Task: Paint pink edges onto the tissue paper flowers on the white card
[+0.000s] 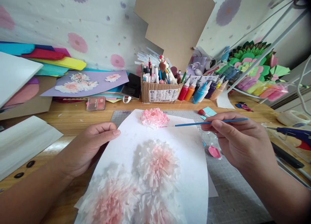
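My left hand grips the left edge of a white sheet, thumb on top. A thin blue paintbrush is held in my right hand, between thumb and fingers. Its tip touches or nearly touches the lower right edge of a small pink ruffled paper flower at the sheet's far end. Nearer to me, larger white paper flowers with pink centres lie on the sheet. Pink paint in a small clear holder sits right of the sheet, below my right hand.
Behind the sheet stand a cardboard box of pens and paint bottles. Purple card with flowers lies back left. A grey cutting mat is under the sheet. A blue glue gun and a black-handled knife lie right.
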`<action>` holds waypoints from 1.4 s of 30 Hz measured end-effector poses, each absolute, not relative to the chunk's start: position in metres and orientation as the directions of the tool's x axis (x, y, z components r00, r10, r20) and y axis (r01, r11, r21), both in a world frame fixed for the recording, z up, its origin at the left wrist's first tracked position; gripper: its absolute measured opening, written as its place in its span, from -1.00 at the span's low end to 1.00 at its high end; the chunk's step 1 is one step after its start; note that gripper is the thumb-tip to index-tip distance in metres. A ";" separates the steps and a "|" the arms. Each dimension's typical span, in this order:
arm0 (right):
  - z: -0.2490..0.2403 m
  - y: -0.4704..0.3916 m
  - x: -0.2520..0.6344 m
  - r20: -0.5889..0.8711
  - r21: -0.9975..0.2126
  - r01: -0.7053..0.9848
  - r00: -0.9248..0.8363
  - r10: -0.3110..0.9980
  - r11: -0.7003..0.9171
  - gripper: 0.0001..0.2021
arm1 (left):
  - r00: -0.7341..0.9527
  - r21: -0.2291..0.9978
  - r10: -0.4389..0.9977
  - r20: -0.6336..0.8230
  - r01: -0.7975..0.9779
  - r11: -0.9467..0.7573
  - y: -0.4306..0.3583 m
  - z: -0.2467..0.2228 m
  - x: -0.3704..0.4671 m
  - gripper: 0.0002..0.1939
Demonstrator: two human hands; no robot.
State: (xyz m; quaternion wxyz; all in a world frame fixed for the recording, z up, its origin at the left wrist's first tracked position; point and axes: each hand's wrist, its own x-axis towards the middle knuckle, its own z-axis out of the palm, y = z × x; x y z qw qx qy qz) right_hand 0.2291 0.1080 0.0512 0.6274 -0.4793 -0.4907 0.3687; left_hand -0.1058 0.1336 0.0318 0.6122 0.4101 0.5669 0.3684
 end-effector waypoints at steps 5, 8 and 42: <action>0.052 0.108 0.229 0.252 -0.966 0.001 0.243 0.937 0.259 -0.81 | 0.094 0.923 0.918 -0.385 0.013 0.386 0.133 0.032 -0.108 -0.56; 0.053 0.109 0.229 0.256 -0.963 -0.013 0.268 0.929 0.269 -0.82 | 0.088 0.921 0.917 -0.388 0.026 0.388 0.133 0.031 -0.109 -0.57; 0.055 0.107 0.227 0.256 -0.963 -0.010 0.285 0.924 0.270 -0.83 | 0.082 0.914 0.910 -0.406 0.006 0.407 0.134 0.027 -0.110 -0.57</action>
